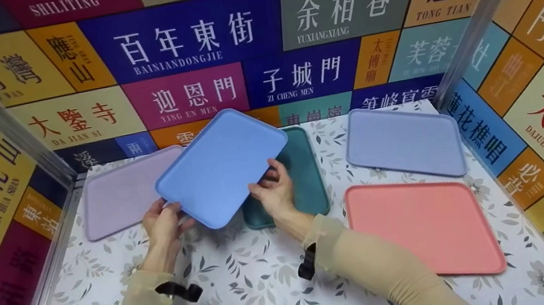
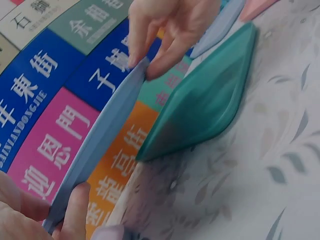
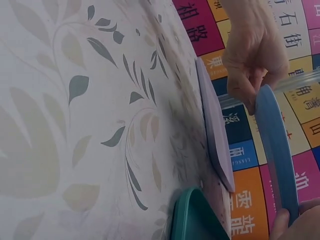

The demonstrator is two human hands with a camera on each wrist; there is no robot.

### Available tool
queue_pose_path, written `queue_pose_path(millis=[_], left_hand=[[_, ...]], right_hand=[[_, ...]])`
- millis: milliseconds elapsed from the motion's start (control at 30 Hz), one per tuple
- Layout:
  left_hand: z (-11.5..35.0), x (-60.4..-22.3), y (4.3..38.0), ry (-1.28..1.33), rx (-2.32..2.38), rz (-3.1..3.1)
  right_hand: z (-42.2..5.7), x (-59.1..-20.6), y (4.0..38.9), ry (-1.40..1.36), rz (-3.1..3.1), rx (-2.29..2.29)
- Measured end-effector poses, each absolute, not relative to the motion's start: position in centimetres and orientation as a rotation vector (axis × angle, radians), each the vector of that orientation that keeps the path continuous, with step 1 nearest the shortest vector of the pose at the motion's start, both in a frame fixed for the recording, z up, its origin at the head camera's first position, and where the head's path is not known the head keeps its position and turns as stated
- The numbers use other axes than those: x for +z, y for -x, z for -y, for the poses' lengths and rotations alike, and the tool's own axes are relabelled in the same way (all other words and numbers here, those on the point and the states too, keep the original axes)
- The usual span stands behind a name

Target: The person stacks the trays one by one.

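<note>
At lower right, a coral-pink tray (image 1: 420, 227) is lying flat. Mid-frame, the left hand (image 1: 163, 225) and right hand (image 1: 275, 193) (held apart) are pinching a tilted blue tray (image 1: 222, 166) by its edges; behind, a teal-green tray (image 1: 306, 180) is lying partly hidden.

- My blue tray (image 1: 222, 168) covers the eleven o'clock corner of the green tray (image 1: 304, 169) and the three o'clock side of the lilac tray (image 1: 118, 198).
- My right sleeve (image 1: 376, 261) hides the coral tray's (image 1: 425, 226) eight o'clock corner.
- Left wrist view: my left hand (image 2: 22, 220), cropped at eight o'clock; leaf print (image 2: 297, 165) blurred at four.
- Right wrist view: my right hand (image 3: 302, 226), cut off at four o'clock.
</note>
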State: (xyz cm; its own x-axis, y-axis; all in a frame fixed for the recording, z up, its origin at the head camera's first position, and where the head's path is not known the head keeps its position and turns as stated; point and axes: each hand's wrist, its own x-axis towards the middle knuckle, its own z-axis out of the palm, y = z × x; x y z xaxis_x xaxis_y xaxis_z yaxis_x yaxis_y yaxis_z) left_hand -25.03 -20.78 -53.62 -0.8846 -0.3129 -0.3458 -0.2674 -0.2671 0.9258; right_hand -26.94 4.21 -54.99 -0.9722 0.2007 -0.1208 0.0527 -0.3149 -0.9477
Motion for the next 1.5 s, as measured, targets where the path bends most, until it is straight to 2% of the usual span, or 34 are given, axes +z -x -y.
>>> queue_pose_path(millis=[400, 767, 1133, 1500], left_hand=[[19.3, -54.2, 24.7, -0.803, -2.399, 1.872], [21.1, -54.5, 25.7, -0.743, -2.354, 1.956], [24.0, -53.9, 28.5, -0.411, -2.258, 2.425], [23.6, -53.2, 31.1, -0.108, -2.254, 2.697]], right_hand=[[-4.9, -55.5, 27.5, 0.479, 1.919, 2.343], [-6.9, -55.4, 28.3, 0.508, 1.982, 2.360], [-10.5, -55.9, 29.0, 0.444, 2.143, 2.424], [-13.5, -55.5, 30.1, 0.329, 2.330, 2.403]])
